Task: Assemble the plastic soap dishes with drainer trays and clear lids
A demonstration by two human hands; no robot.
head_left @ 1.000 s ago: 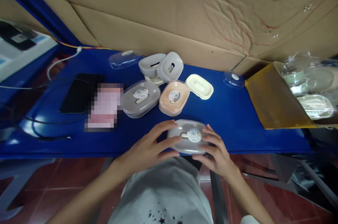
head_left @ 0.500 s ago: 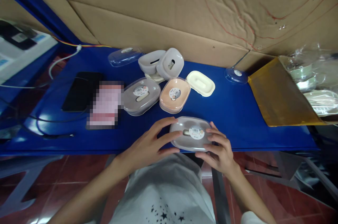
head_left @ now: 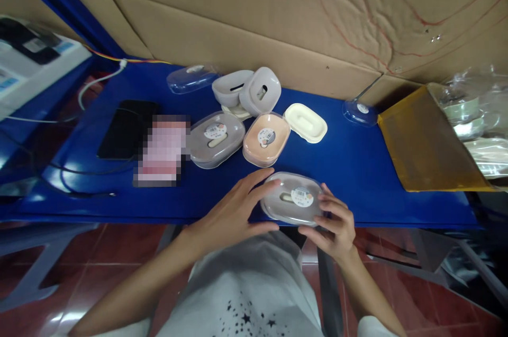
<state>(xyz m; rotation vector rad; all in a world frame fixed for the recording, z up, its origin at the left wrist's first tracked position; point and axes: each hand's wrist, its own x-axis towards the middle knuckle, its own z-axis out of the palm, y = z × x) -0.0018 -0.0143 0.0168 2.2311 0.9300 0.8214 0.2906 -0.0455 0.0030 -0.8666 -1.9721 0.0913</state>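
A grey oval soap dish with a clear lid and a round sticker sits at the table's front edge between my hands. My left hand curves around its left end, a fingertip on the lid and the thumb at the near edge. Around the right end, my right hand has its fingers on the lid's side and its thumb at the near edge. Just beyond lie a peach lidded dish and another grey lidded dish. The underside of the held dish is hidden.
Two grey dishes without lids lean together behind, beside a cream oval insert. Clear lids lie at the back left and back right. A phone-like slab with a blurred screen is left; an open cardboard box stands right.
My left fingertip has slid from the lid's middle-left toward its far left edge. My right hand keeps its hold. The whole view has shifted slightly.
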